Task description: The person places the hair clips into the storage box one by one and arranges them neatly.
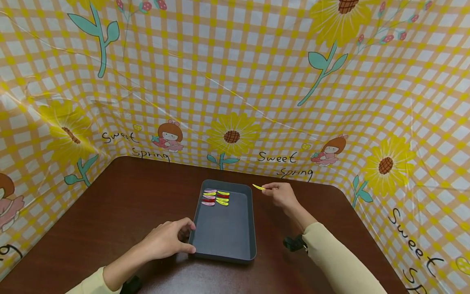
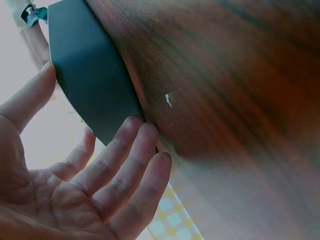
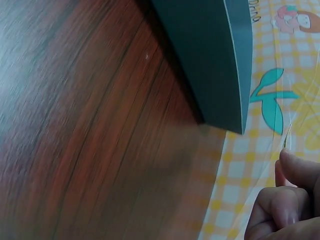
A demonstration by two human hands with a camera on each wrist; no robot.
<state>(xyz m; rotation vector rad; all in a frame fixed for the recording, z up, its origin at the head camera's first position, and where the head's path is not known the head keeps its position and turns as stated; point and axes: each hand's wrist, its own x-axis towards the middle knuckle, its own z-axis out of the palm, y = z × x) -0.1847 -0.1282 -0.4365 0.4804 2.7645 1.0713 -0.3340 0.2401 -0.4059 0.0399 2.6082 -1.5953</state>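
My right hand (image 1: 282, 195) pinches a yellow snap hair clip (image 1: 258, 187) between thumb and fingertips, past the tray's far right corner. In the right wrist view the clip (image 3: 287, 134) shows only as a thin edge above the thumb. A dark grey rectangular tray (image 1: 222, 232) lies on the table. Two columns of pink, yellow and red hair clips (image 1: 216, 197) fill part of its far left end. At the tray's left side rests my left hand (image 1: 167, 239), thumb and index finger spread apart along the rim. Its other fingers (image 2: 112, 162) lie loosely extended by the outer wall.
The brown wooden table (image 1: 143, 192) surrounds the tray. A yellow checked cloth (image 1: 235, 81) with sunflowers rises behind and on both sides. Dark devices are strapped at the wrists, one (image 1: 293, 243) below the right forearm.
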